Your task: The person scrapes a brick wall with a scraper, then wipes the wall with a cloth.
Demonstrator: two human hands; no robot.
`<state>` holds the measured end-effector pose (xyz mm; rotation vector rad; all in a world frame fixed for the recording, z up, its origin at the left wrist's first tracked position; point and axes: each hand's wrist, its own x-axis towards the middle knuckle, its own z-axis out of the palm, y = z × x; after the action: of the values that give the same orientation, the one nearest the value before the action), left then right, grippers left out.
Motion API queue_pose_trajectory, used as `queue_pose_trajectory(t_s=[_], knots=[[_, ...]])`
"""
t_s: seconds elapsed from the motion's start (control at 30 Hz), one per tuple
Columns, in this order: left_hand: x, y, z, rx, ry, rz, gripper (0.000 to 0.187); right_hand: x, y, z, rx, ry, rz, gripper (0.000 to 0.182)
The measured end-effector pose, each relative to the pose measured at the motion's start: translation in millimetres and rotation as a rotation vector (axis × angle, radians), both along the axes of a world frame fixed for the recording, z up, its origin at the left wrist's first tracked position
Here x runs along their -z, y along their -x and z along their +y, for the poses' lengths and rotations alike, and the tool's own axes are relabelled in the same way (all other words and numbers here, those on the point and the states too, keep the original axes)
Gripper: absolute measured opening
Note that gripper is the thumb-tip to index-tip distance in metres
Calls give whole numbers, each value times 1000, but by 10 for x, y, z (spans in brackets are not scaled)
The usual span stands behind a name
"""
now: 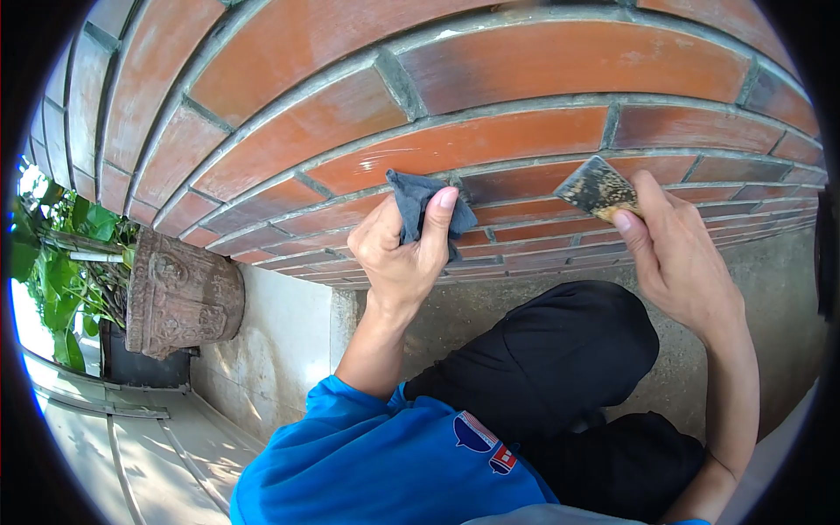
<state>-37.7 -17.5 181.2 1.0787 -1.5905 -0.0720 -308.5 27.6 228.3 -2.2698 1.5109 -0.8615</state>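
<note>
My left hand (404, 249) grips a dark blue cloth (418, 203) and presses it against the red brick wall (490, 140). My right hand (674, 249) holds a small flat scraper (597, 186), its stained blade set against a mortar joint of the same wall, to the right of the cloth. The two hands are about a hand's width apart. My bent knee in black trousers (551, 359) is below them, and my blue sleeve (385, 464) fills the bottom of the view.
A carved stone planter (179, 297) stands to the left beside green plants (61, 262). A concrete base (490, 302) runs under the brick wall. Pale paving (131, 446) lies at lower left.
</note>
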Motion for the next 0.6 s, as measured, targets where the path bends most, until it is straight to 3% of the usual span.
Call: queue_pose_trajectory(t_s=[0.1,0.23,0.27,0.37,0.43,0.6], knots=[[148,31,45,188,107,25,21,-126,-255,-74,-76,3,-8,15],[329,110,199,460,-272,394,25,-178,-557,-248,-113,7,62,17],[329,134,218,511,-319,437,26,-164,-623,-289,-145,107,68,19],[178,316,215,549,-459,687,30,-208,-813,-396,-181,110,118,20],[174,264,154,705,-504,834,34,-239,-1003,-444,-203,94,89,18],[190,256,173,676,-583,1155,51,-423,-1251,-360,-215,78,192,14]])
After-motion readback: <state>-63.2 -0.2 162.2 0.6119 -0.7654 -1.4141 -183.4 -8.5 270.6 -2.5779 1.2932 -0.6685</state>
